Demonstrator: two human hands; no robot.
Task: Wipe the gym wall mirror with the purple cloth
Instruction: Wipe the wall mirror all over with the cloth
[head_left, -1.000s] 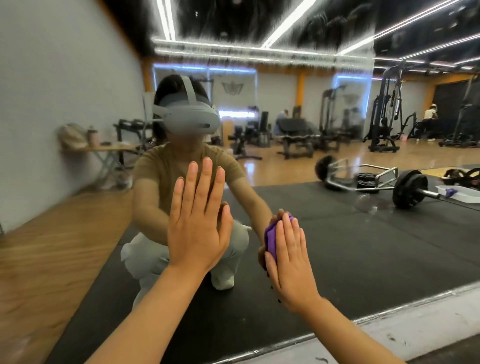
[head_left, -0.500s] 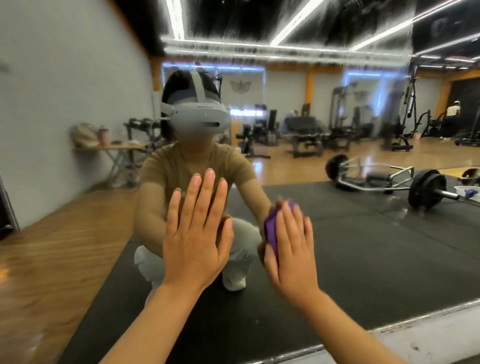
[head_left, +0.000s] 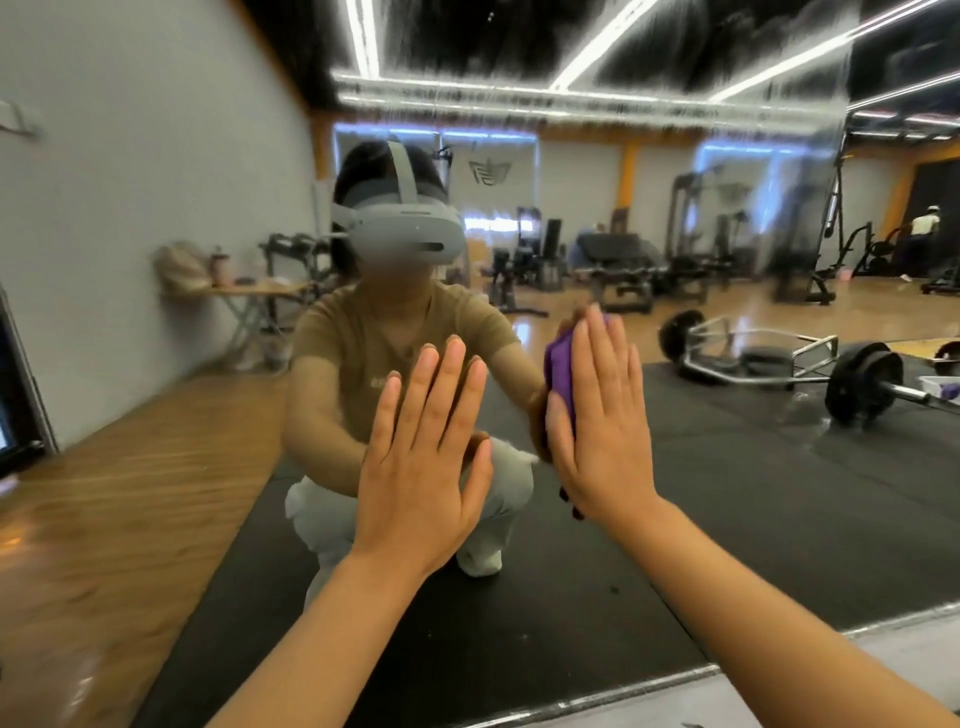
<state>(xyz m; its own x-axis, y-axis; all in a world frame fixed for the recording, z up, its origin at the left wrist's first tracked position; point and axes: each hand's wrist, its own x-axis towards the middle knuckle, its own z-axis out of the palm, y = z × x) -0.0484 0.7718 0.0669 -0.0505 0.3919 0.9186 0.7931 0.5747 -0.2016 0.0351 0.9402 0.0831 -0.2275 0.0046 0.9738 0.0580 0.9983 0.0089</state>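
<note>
Mirror (head_left: 727, 519): wall-mounted, filling nearly the whole view; streaked and hazy along the upper part; lower edge meeting a pale ledge (head_left: 883, 670) at bottom right.

Left hand (head_left: 421, 467): flat against the mirror, low and left of centre; fingers straight, pointing up, slightly spread; holding nothing.

Right hand (head_left: 602, 436): flat against the mirror, just right of the left hand and a little higher; fingers straight and close together, pressing the cloth to the glass.

Cloth (head_left: 563, 371): purple, bunched, trapped between right palm and mirror; showing only at the thumb side of the hand.

Reflected in the mirror: crouching person in a grey headset (head_left: 402, 234); barbell (head_left: 857, 387) on black matting, right of the right hand; folding table (head_left: 244, 293) by the wall, left of the headset; weight machines at the back.
</note>
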